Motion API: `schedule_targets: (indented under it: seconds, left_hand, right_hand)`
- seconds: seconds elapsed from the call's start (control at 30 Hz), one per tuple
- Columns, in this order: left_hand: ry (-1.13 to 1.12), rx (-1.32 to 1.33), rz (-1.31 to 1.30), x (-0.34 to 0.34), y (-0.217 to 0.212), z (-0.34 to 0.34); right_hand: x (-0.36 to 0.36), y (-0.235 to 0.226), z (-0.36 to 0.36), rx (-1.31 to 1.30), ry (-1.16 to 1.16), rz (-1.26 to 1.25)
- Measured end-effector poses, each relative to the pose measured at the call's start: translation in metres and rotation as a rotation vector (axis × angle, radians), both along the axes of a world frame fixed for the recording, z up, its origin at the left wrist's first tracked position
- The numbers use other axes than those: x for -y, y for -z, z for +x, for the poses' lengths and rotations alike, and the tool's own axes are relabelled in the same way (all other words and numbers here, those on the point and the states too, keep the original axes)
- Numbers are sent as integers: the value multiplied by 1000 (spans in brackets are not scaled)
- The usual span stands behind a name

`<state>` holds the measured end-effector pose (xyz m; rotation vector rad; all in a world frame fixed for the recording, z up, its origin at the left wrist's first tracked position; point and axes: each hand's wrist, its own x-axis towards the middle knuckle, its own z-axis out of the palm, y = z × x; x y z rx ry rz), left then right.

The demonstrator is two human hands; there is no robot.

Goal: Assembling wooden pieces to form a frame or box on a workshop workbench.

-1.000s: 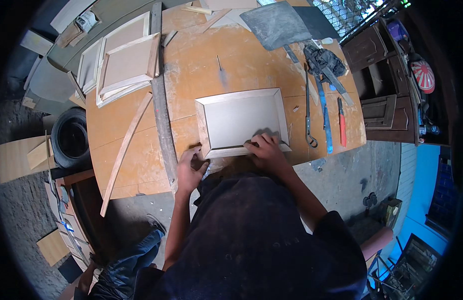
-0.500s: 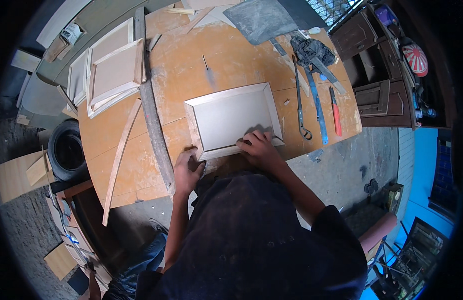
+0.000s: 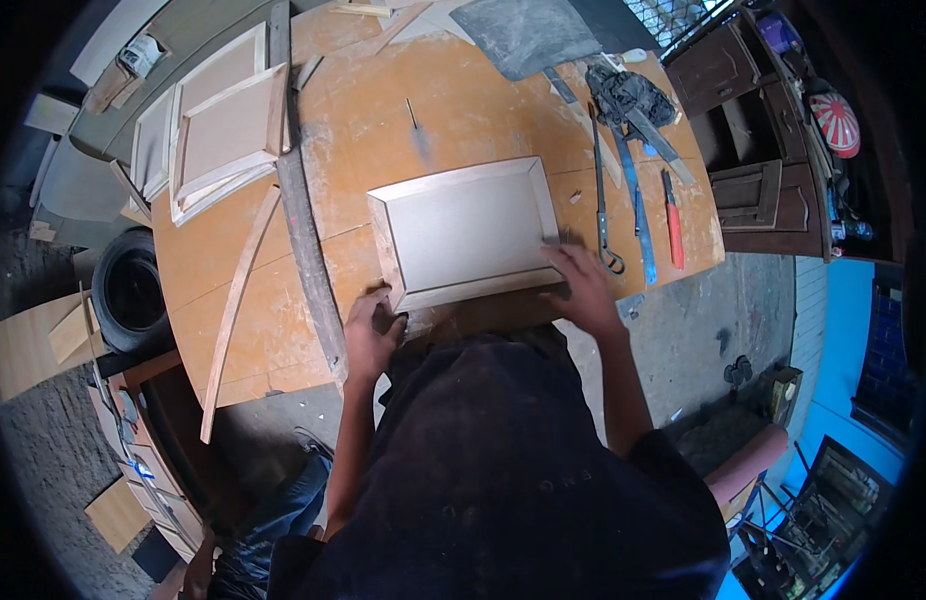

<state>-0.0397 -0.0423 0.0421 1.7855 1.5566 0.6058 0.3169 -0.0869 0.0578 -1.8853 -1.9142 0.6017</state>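
Note:
A shallow wooden frame with a pale flat panel inside lies near the front edge of the table, slightly tilted. At its near left corner, my left hand is closed, fingers curled against the side and thumb by the corner. My right hand is at the near right corner. Its fingers are stretched out over the frame's edge, and the thumb stands apart below them.
The wooden table carries a long batten, a thin strip and stacked frames at left. To the right lie a red-handled tool, a blue strip, a metal rod and a black crumpled bag. Another person's leg shows lower left.
My right hand has slid right along the near edge to the corner, its fingers straightening. The frame has shifted slightly up and left. My left hand stays at its corner.

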Motion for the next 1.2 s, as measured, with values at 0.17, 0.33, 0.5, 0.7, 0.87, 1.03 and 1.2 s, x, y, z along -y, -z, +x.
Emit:
schedule_targets:
  seconds: [0.17, 0.33, 0.5, 0.7, 0.87, 1.03, 1.2]
  left_hand:
    - [-6, -8, 19, -1, 4, -2]
    - [1, -10, 19, -1, 3, -1]
    - [-5, -4, 7, -1, 2, 0]
    - [-6, -14, 7, 0, 4, -3]
    - [-27, 13, -69, 0, -1, 1]
    - [-25, 20, -70, 0, 1, -1]
    - [3, 5, -5, -1, 2, -3]
  right_hand:
    - [4, -1, 23, -54, 3, -157]
    - [4, 7, 25, -92, -12, -179]
    - [4, 12, 24, -142, 23, -162]
    - [3, 14, 21, -185, 67, -116]
    - [4, 21, 21, -197, 82, -66]
    - [4, 25, 20, -187, 86, -34]
    - [3, 29, 20, -184, 106, -23]
